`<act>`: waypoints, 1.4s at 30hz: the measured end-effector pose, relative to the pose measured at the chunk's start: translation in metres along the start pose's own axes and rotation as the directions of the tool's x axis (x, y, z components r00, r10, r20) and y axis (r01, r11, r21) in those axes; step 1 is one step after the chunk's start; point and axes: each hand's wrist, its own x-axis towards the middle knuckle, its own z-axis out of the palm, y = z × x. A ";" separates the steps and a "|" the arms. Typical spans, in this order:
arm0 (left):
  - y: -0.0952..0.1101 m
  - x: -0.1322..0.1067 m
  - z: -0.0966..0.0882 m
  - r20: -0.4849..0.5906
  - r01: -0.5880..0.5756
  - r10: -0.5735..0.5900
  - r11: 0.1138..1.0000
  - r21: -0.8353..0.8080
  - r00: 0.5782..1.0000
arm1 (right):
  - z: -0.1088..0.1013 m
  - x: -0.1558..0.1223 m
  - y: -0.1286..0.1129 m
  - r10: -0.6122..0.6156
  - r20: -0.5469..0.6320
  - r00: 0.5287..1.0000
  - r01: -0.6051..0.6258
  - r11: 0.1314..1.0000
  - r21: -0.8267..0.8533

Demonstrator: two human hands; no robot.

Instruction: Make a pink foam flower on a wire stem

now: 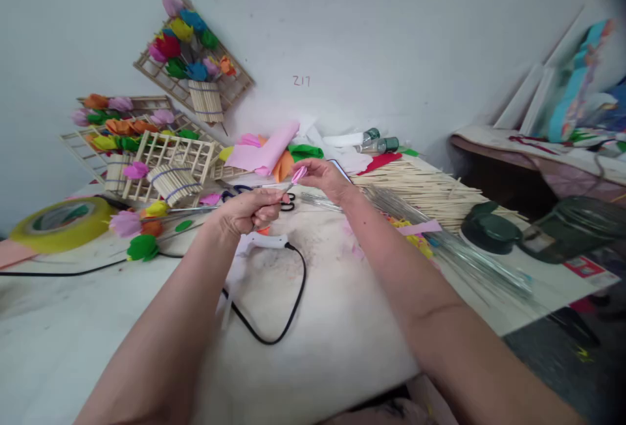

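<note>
My left hand (253, 210) is closed around a thin wire stem (289, 188) above the middle of the table. At the stem's far end is a small pink paper flower (299, 175), pinched between the fingertips of my right hand (321, 178). Just below my left hand lies a white glue gun (264, 240), its black cord (299, 294) looping toward me. Dark-handled scissors (288, 202) lie partly hidden behind my left hand.
Finished paper flowers on wooden lattices (205, 100) lean at the back left. Yellow tape (61, 224) lies at the left. Coloured paper (264, 150) is heaped at the back. Wooden sticks (415, 190), wires (469, 262) and a dark jar (572, 229) occupy the right.
</note>
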 end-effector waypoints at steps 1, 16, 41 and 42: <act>0.000 0.000 0.001 -0.019 0.005 -0.005 1.000 0.012 1.000 | 0.000 0.000 0.000 -0.003 -0.008 1.000 0.003 1.000 0.004; 0.003 0.000 0.031 -0.264 -0.176 0.352 0.838 0.516 0.898 | 0.008 0.005 0.009 -0.044 -0.193 0.980 0.035 0.998 -0.048; -0.008 0.014 0.025 -0.146 0.300 0.715 -0.093 0.949 0.684 | 0.022 0.012 0.019 0.043 -0.447 0.893 -0.059 0.998 -0.022; -0.008 0.013 0.025 -0.143 0.314 0.714 -0.112 0.943 0.685 | 0.022 0.013 0.018 0.051 -0.452 0.891 -0.068 0.997 -0.021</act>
